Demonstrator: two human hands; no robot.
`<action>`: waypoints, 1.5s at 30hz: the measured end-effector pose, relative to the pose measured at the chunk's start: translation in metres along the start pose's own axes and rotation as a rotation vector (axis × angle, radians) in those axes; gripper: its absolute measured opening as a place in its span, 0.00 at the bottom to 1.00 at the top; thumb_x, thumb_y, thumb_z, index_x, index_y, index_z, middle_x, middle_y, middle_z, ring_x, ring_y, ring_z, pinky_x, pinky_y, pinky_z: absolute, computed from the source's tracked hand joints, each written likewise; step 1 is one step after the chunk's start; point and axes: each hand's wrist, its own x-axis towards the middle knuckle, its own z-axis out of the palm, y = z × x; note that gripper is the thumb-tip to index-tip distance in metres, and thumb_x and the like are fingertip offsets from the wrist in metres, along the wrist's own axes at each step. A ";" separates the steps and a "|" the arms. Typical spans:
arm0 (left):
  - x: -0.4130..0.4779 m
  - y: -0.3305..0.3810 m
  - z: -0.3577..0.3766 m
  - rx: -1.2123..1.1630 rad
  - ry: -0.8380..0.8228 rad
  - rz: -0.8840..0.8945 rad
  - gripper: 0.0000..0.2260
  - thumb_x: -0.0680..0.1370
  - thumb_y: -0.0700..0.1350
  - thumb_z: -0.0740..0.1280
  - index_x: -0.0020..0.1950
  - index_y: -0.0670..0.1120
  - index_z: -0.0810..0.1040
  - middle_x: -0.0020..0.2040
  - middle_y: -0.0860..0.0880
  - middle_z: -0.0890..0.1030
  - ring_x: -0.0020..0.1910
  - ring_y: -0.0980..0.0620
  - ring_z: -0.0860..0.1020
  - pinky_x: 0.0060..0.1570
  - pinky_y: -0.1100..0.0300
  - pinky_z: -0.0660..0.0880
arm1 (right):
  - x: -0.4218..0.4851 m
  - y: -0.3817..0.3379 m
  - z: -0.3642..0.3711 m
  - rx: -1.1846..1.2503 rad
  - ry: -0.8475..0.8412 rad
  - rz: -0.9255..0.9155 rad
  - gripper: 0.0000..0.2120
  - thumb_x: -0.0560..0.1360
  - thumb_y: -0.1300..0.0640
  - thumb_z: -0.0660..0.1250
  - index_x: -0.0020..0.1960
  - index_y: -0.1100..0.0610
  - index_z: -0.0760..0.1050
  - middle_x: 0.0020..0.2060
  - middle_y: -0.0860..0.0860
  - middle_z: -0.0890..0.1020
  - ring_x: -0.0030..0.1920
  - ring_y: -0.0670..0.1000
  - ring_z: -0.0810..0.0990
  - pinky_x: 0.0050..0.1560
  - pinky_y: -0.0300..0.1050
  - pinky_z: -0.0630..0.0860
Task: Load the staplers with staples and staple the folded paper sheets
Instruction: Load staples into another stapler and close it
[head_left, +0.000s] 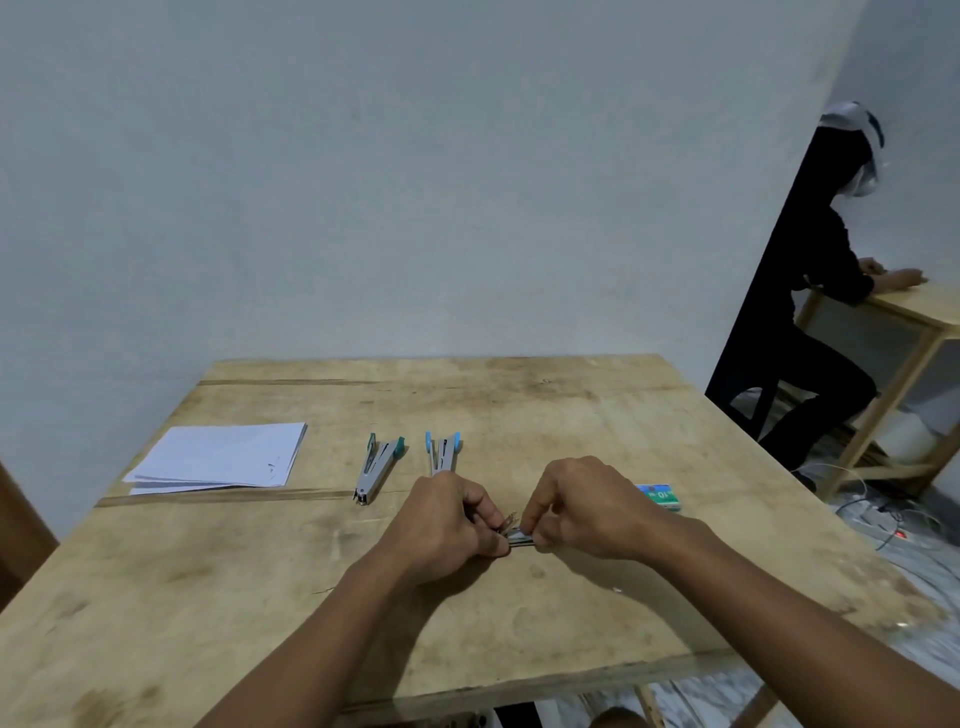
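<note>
Staple strip (519, 538) is being pinched btwn left hand (452, 519) & right hand (587, 509), toward near edge of table (208, 597); risk: being crumbled into loose bits if over-bent.

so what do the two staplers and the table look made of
The green-tipped stapler and blue-tipped stapler: likely grey metal bodies with coloured plastic ends, judging by the matte sheen. The table: bare, unvarnished-looking wood, with grain, stains and seams.

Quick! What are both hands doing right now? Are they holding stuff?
Left hand: fingers curled, pinching one end of the staples.
Right hand: fingers curled, pinching the other end of the staples.
</note>
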 end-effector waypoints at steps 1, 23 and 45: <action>0.000 0.000 0.000 0.000 0.000 0.001 0.06 0.67 0.42 0.80 0.40 0.47 0.85 0.33 0.53 0.84 0.30 0.64 0.79 0.33 0.74 0.72 | 0.000 -0.002 0.001 -0.016 -0.002 -0.011 0.10 0.67 0.56 0.73 0.45 0.44 0.86 0.31 0.42 0.79 0.37 0.45 0.78 0.35 0.41 0.71; 0.000 -0.006 0.003 0.100 0.000 0.106 0.08 0.68 0.42 0.77 0.43 0.49 0.80 0.36 0.53 0.82 0.34 0.65 0.76 0.34 0.75 0.68 | -0.009 0.006 0.017 -0.146 0.192 -0.190 0.08 0.74 0.53 0.67 0.49 0.48 0.84 0.45 0.47 0.83 0.45 0.49 0.79 0.44 0.44 0.71; 0.000 -0.005 0.004 0.128 0.009 0.118 0.09 0.68 0.43 0.78 0.43 0.49 0.80 0.35 0.54 0.82 0.33 0.63 0.77 0.34 0.73 0.69 | 0.006 0.001 0.007 0.006 -0.041 -0.071 0.11 0.72 0.62 0.63 0.39 0.50 0.80 0.37 0.46 0.84 0.41 0.48 0.82 0.45 0.46 0.78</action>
